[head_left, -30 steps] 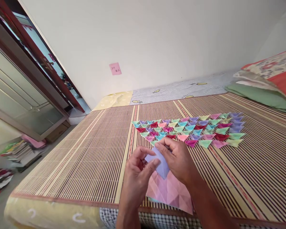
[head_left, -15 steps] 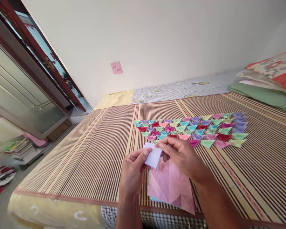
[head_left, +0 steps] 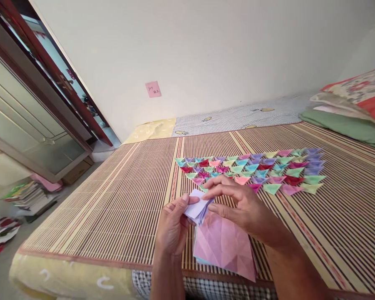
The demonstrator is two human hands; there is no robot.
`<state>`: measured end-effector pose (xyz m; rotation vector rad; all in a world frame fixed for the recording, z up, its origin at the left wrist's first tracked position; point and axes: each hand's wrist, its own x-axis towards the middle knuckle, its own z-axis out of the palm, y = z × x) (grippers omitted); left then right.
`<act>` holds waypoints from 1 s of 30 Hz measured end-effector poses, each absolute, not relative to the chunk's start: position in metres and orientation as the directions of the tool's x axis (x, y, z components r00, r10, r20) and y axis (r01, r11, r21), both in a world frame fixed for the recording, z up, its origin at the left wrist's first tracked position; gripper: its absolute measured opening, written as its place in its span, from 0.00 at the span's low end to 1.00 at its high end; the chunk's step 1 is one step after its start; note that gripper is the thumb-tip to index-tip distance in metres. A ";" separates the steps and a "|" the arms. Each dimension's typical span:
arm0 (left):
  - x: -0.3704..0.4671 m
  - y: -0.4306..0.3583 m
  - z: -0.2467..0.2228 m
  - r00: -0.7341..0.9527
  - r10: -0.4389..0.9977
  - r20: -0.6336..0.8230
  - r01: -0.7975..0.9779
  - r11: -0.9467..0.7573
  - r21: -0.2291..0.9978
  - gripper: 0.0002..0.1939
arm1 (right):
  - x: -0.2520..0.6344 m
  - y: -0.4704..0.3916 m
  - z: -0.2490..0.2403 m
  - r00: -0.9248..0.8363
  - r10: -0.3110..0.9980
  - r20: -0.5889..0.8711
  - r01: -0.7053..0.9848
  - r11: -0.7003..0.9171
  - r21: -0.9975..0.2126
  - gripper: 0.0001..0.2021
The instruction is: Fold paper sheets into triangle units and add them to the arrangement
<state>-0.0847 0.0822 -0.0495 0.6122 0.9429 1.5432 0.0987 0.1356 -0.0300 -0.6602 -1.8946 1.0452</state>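
My left hand [head_left: 174, 223] pinches a small folded square of pale lilac paper [head_left: 196, 203] between thumb and fingers. The paper's layers fan slightly apart along its lower right side. At its right edge is my right hand [head_left: 239, 202], with thumb and fingers spread and the fingertips touching or almost touching the paper. Below both hands lies a stack of creased sheets, a pink sheet [head_left: 226, 248] on top and a bluish edge showing underneath. Beyond my right hand, several rows of small folded paper pieces [head_left: 237, 168] in many colours cover part of the mat.
A striped bamboo mat [head_left: 118, 200] covers the bed. Folded bedding [head_left: 346, 123] and a patterned pillow [head_left: 359, 85] sit at the far right. A pink note [head_left: 153, 89] is stuck to the wall. Piled books [head_left: 28, 196] stand on the floor at left, near a glass-panelled door [head_left: 28, 112].
My right fingers have opened from a pinch on the lilac paper and spread. The paper has tilted, and its layers now show fanned apart. My left hand keeps its hold.
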 end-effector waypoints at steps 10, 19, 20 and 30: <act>-0.080 0.080 -0.051 -0.129 0.991 -0.040 -0.512 -0.032 0.858 0.18 | 0.092 0.132 -0.025 -0.448 0.769 0.456 0.030 0.523 -0.852 0.06; -0.076 0.079 -0.049 -0.133 0.989 -0.064 -0.451 -0.003 0.893 0.14 | 0.087 0.131 -0.028 -0.412 0.813 0.412 0.043 0.469 -0.882 0.10; -0.075 0.078 -0.048 -0.146 0.987 -0.064 -0.441 -0.007 0.897 0.14 | 0.087 0.132 -0.028 -0.407 0.822 0.397 0.057 0.457 -0.888 0.08; -0.077 0.073 -0.049 -0.187 0.982 -0.006 -0.228 -0.037 0.973 0.18 | 0.090 0.131 -0.029 -0.361 0.826 0.434 0.040 0.478 -0.877 0.03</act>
